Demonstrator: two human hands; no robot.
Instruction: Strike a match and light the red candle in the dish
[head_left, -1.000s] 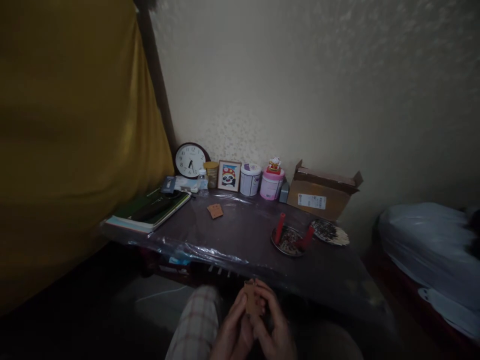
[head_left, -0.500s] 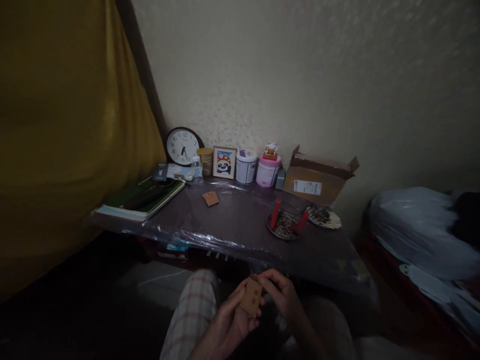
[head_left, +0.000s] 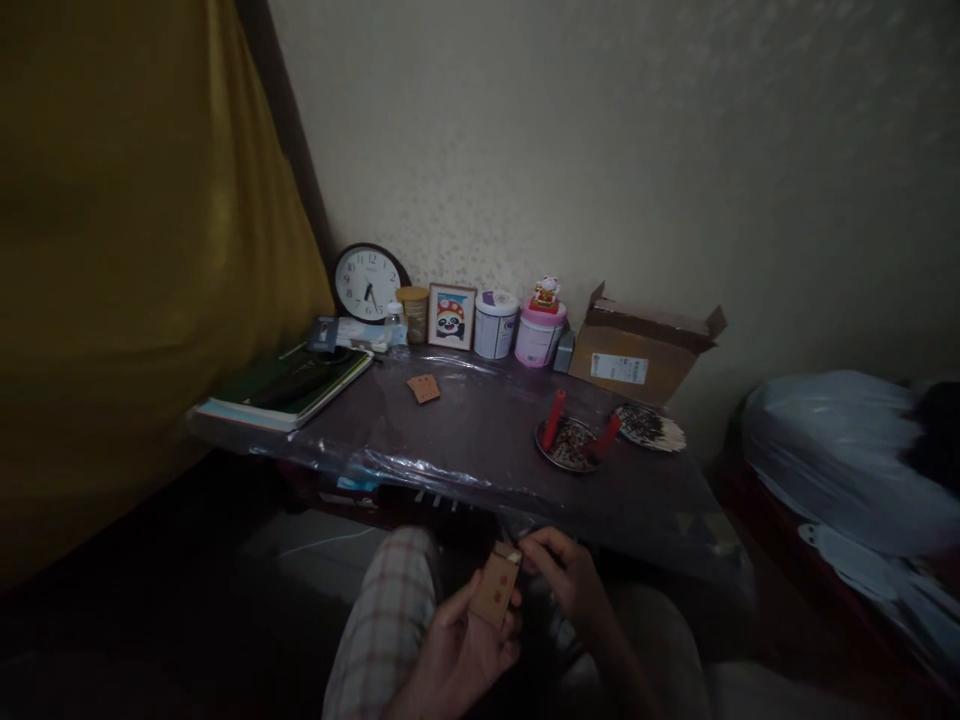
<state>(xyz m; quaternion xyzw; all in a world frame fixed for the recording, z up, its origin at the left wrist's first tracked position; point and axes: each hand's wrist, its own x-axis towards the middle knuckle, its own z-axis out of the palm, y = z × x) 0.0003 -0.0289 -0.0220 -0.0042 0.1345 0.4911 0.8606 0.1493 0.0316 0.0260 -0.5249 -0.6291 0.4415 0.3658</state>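
My left hand (head_left: 466, 640) is wrapped round a small brown matchbox (head_left: 495, 592) with red marks on its face, held tilted above my lap. At its top end the box is open and something pale shows inside. Close beside that end is my right hand (head_left: 564, 572), thumb and fingers pinched together; whatever lies between them is too small and dark to make out. On the table beyond, a dish (head_left: 541, 450) carries two red candles, one upright (head_left: 555, 420) and one leaning (head_left: 606, 437). Behind it lies a plate of matches (head_left: 651, 428), many with dark heads.
A plastic-covered table (head_left: 465, 430) stands before my knees. Brown card pieces (head_left: 424, 388) lie on it, with books (head_left: 300, 385) at left. Along the wall stand a clock (head_left: 367, 284), a framed picture (head_left: 451, 318), tubs (head_left: 496, 326) and a cardboard box (head_left: 641, 350).
My right hand has come slightly away from the matchbox's top, where the open end and something pale now show. The left hand has shifted the box a little to the left.
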